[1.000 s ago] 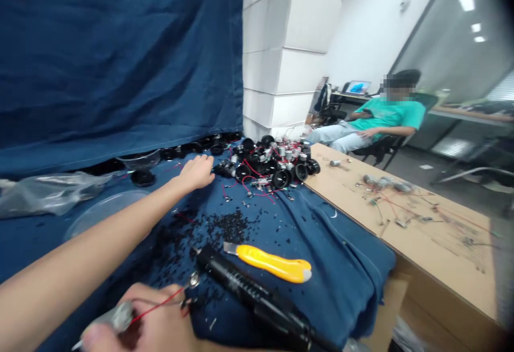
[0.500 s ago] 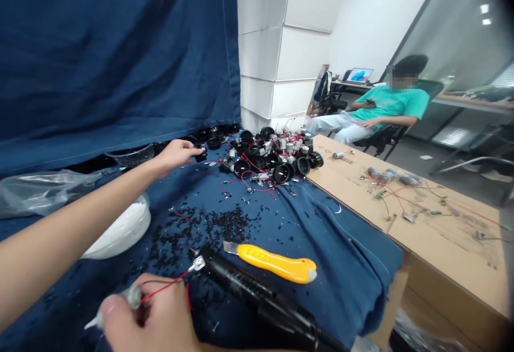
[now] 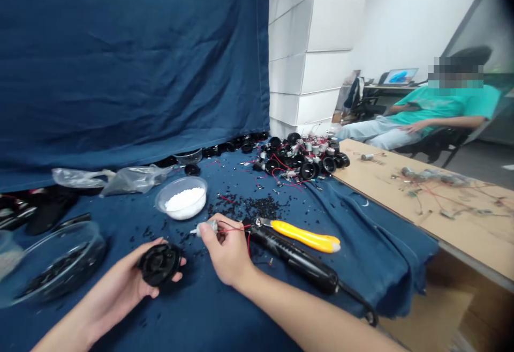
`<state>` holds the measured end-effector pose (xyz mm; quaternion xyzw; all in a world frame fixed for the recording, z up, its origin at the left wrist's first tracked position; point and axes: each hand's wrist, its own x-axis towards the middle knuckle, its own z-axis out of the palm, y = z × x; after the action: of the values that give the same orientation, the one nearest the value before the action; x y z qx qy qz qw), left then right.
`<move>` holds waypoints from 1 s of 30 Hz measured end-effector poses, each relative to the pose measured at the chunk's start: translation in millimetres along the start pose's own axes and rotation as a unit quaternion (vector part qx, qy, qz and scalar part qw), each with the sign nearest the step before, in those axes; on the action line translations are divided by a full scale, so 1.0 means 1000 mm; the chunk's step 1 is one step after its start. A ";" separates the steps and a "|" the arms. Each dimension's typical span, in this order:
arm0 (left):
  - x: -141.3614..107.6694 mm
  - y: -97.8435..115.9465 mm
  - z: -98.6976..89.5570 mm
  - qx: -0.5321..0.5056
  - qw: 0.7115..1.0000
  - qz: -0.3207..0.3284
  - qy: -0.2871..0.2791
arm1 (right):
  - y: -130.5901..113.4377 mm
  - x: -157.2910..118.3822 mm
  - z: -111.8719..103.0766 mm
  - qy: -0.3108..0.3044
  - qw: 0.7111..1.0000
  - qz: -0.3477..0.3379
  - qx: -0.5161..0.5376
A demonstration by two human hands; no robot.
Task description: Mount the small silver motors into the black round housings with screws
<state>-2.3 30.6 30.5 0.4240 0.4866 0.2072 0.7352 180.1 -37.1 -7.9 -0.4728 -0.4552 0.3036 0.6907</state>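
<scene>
Black round plastic part (image 3: 158,263) sat at 7 o'clock in my L hand (image 3: 120,277), fingers spread & cupped under it, while my R hand (image 3: 227,250) pinched small silver motor (image 3: 209,227) btw thumb & fingers, red wires (image 3: 235,229) trailing off it. Looked like the fitting step, both pieces in hand but still apart. Next move seemed to call for lining motor up w/ the part's centre, gently, w/o snagging wires. Yellow utility knife (image 3: 305,237) lay at 2 o'clock, pile of black parts & wires (image 3: 305,162) at 1 o'clock.

Navy cloth backdrop (image 3: 120,57), white block pillar (image 3: 309,46), white wall (image 3: 405,20).
</scene>
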 end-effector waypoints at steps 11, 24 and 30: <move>-0.015 -0.017 0.016 -0.146 0.987 -0.007 -0.060 | -0.004 -0.003 0.003 -0.100 0.991 0.064 0.057; -0.011 -0.034 0.017 -0.204 0.977 -0.013 -0.066 | 0.003 -0.011 0.000 -0.235 0.951 0.159 0.121; -0.012 -0.039 0.018 -0.226 0.969 0.008 -0.102 | -0.001 -0.013 0.004 -0.232 0.957 0.159 0.077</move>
<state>3.8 -7.3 7.7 0.2694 0.3460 0.2736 0.8561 171.7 -46.7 -11.1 -0.4011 -0.4971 0.5447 0.5434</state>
